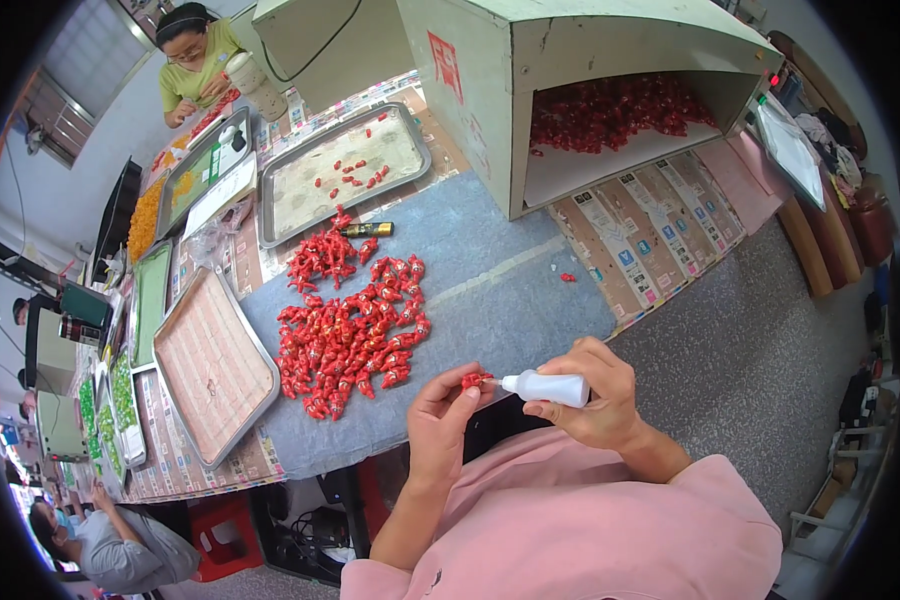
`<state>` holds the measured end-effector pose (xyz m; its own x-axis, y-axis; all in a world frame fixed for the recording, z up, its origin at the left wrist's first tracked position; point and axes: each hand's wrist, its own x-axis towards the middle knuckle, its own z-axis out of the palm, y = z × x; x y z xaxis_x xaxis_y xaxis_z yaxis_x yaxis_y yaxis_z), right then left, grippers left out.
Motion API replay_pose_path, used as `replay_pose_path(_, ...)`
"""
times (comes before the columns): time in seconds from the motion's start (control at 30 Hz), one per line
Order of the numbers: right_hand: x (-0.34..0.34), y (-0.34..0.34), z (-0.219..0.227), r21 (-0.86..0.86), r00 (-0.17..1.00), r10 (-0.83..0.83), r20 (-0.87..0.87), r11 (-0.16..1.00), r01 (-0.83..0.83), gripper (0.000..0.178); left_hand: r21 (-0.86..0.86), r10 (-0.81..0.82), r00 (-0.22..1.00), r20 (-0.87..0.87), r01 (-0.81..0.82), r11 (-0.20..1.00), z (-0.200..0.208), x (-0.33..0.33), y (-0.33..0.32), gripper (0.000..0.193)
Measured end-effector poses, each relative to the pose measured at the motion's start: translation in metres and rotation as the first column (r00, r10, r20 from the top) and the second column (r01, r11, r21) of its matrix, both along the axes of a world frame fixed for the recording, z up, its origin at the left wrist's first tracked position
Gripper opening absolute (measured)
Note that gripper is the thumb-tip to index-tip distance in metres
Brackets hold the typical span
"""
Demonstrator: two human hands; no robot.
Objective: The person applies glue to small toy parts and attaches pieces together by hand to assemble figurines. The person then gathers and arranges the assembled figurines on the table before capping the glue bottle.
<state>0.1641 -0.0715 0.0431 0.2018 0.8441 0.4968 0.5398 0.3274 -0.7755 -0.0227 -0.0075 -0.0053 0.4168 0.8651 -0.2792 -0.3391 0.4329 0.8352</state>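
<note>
Near the table's front edge, my left hand (436,418) pinches a small red plastic figure (477,380) between thumb and fingers. My right hand (605,395) is wrapped round a white squeeze bottle (558,389) lying nearly level. The bottle's thin nozzle points left and meets the figure, or nearly so; I cannot tell which. To the left, a large heap of red figures (345,345) lies on a blue-grey sheet (500,270). Just beyond it is a smaller heap of red pieces (320,258), with a black and gold cylinder (368,230) beside it.
A metal tray (422,150) holds scattered red pieces; another tray (215,370) stands at left. An open-fronted, box-like machine (470,110) with many red pieces inside stands at the back right. Small red bits (568,277) lie near the right edge. Co-workers sit far left and lower left.
</note>
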Motion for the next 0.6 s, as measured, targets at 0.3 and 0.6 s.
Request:
replay_pose_path(0.3,0.004,0.0,-0.006,0.025,0.999,-0.029,-0.043,0.999,0.03,0.037,-0.027,-0.011,0.999,0.045,0.012,1.0,0.002,-0.001,0.002,0.024)
replay_pose_path(0.6,0.014,0.036,-0.027,-0.157,0.957,-0.242,-0.159,0.963,0.217,0.033,-0.221,-0.053,0.946,0.319,0.129,0.967,0.005,-0.01,0.005,0.027)
